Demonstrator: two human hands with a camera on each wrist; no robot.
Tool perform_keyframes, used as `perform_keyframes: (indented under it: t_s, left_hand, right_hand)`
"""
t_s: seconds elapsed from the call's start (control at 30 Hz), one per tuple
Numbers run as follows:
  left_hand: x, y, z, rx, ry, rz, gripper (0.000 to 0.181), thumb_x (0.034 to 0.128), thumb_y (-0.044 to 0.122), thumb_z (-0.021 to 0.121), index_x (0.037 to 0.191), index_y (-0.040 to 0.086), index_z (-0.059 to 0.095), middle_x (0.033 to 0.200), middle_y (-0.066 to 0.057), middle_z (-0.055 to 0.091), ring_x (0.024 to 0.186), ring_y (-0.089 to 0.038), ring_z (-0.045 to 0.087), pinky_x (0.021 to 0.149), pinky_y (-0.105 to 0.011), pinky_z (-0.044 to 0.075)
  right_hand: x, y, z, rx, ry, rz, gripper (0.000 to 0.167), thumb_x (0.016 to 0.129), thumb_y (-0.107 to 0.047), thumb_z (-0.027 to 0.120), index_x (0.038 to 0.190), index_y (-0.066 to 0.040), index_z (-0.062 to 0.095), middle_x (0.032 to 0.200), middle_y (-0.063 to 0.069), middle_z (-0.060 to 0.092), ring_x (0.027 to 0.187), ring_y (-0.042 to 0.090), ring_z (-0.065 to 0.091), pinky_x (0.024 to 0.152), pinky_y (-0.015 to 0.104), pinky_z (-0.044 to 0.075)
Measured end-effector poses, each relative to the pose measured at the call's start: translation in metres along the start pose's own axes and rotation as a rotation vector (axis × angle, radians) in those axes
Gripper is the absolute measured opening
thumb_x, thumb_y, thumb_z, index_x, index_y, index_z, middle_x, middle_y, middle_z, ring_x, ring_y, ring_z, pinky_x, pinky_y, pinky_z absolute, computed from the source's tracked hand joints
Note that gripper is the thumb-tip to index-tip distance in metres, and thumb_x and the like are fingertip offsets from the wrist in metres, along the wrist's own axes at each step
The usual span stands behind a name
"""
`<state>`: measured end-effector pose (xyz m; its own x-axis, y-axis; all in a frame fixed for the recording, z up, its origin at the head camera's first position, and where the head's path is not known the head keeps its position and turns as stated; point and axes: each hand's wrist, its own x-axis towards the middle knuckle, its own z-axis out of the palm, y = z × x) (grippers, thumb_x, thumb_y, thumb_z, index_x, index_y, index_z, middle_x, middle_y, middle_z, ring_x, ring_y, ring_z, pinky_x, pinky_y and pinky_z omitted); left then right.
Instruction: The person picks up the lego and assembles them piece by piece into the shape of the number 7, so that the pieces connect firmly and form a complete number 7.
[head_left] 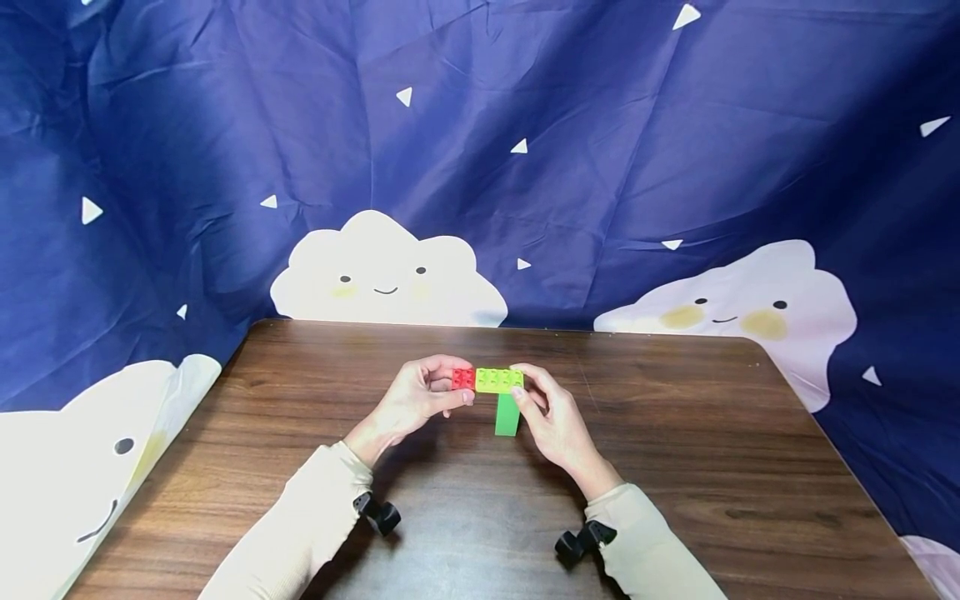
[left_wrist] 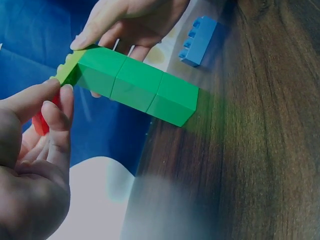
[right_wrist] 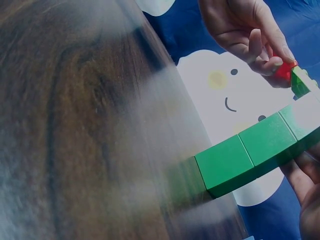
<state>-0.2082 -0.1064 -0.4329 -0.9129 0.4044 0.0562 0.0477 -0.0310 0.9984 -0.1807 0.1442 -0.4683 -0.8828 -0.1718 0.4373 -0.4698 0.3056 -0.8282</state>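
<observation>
A column of several green bricks (head_left: 507,415) stands upright on the table, joined end to end. Across its top lies a lime-green brick (head_left: 491,381) with studs up, jutting out to the left. My right hand (head_left: 555,425) grips the lime brick's right end, thumb in front and fingers behind. A small red brick (head_left: 462,379) is pinched between the thumb and fingers of my left hand (head_left: 408,400), right beside the lime brick's free end. Whether red and lime are joined, I cannot tell. In the left wrist view, fingers partly cover the red brick (left_wrist: 40,122).
A blue studded brick (left_wrist: 199,41) lies on the table past the green column in the left wrist view. The brown wooden table (head_left: 675,433) ends at a blue cloth backdrop (head_left: 465,125) printed with clouds. Black wrist cameras (head_left: 377,513) sit at both cuffs.
</observation>
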Motion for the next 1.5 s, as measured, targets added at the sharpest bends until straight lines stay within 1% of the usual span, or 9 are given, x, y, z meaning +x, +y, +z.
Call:
perform_keyframes:
  t_s: [0.03,0.1,0.27,0.47,0.63,0.73,1.07,1.37,1.5]
  left_hand:
    - [0.000,0.000,0.000,0.008,-0.003,-0.003,0.046,0.0891,-0.010,0.080,0.133,-0.009,0.066,0.106,-0.013,0.081,0.080,-0.007,0.076,0.057,-0.021,0.055]
    - [0.000,-0.001,-0.001,0.021,-0.014,-0.007,0.045,0.0905,-0.008,0.080,0.133,-0.008,0.066,0.105,-0.013,0.082,0.080,-0.007,0.076,0.058,-0.021,0.055]
    - [0.001,-0.001,-0.002,0.023,-0.048,-0.012,0.042,0.0935,-0.005,0.077,0.134,-0.009,0.066,0.096,0.002,0.081,0.079,-0.007,0.074,0.058,-0.020,0.052]
    - [0.003,-0.004,-0.001,-0.005,-0.039,-0.027,0.043,0.0923,-0.005,0.078,0.134,-0.007,0.067,0.105,-0.005,0.080,0.077,-0.008,0.071,0.058,-0.019,0.049]
    - [0.005,-0.005,0.000,-0.005,-0.038,-0.038,0.045,0.0936,-0.006,0.076,0.137,-0.008,0.065,0.101,0.006,0.080,0.078,-0.007,0.073,0.059,-0.019,0.051]
    - [0.005,-0.006,0.000,0.004,-0.037,-0.039,0.045,0.0940,-0.006,0.076,0.138,-0.008,0.064,0.100,0.009,0.080,0.080,-0.006,0.074,0.061,-0.019,0.054]
    - [0.007,-0.006,0.001,0.018,-0.046,-0.018,0.045,0.0950,-0.005,0.076,0.138,-0.009,0.064,0.095,0.008,0.078,0.079,-0.006,0.073,0.061,-0.019,0.054]
    - [0.011,-0.009,0.001,-0.013,-0.068,-0.014,0.045,0.0950,-0.006,0.075,0.138,-0.010,0.062,0.091,0.007,0.078,0.076,-0.012,0.073,0.060,-0.021,0.052]
    - [0.011,-0.010,0.001,-0.022,-0.078,0.001,0.049,0.0946,0.001,0.080,0.138,-0.010,0.062,0.092,0.003,0.079,0.076,-0.011,0.073,0.061,-0.021,0.053]
  right_hand:
    - [0.000,0.000,0.000,0.000,0.001,-0.002,0.034,0.108,-0.007,0.064,0.142,-0.003,0.063,0.134,0.021,0.071,0.107,0.019,0.068,0.091,0.015,0.057]
    - [0.000,0.001,0.000,0.000,0.003,-0.005,0.034,0.108,-0.007,0.064,0.142,-0.003,0.063,0.134,0.021,0.071,0.108,0.017,0.068,0.092,0.014,0.056]
    - [0.000,0.001,0.001,0.008,0.003,-0.012,0.034,0.108,-0.006,0.064,0.141,-0.001,0.062,0.134,0.022,0.070,0.108,0.014,0.067,0.092,0.011,0.055]
    - [-0.001,0.001,0.001,0.020,-0.004,-0.013,0.034,0.109,-0.006,0.062,0.142,-0.001,0.062,0.133,0.022,0.070,0.107,0.011,0.067,0.090,0.011,0.055]
    - [0.000,0.001,0.001,0.026,-0.010,-0.010,0.034,0.109,-0.006,0.062,0.142,-0.001,0.062,0.133,0.022,0.070,0.107,0.011,0.066,0.090,0.011,0.055]
    - [0.000,0.001,0.001,0.021,-0.012,-0.008,0.033,0.109,-0.006,0.062,0.142,-0.002,0.062,0.133,0.021,0.071,0.106,0.012,0.066,0.089,0.011,0.055]
    - [0.000,-0.002,0.000,0.009,-0.021,0.022,0.035,0.109,-0.008,0.063,0.143,-0.003,0.062,0.134,0.021,0.070,0.108,0.024,0.067,0.091,0.015,0.057]
    - [0.000,-0.002,0.000,0.016,-0.011,0.021,0.035,0.108,-0.008,0.063,0.143,-0.003,0.062,0.134,0.020,0.070,0.110,0.026,0.067,0.094,0.013,0.056]
    - [0.000,-0.002,0.000,0.014,-0.010,0.023,0.035,0.108,-0.008,0.064,0.143,-0.003,0.062,0.134,0.020,0.070,0.110,0.025,0.067,0.094,0.014,0.056]
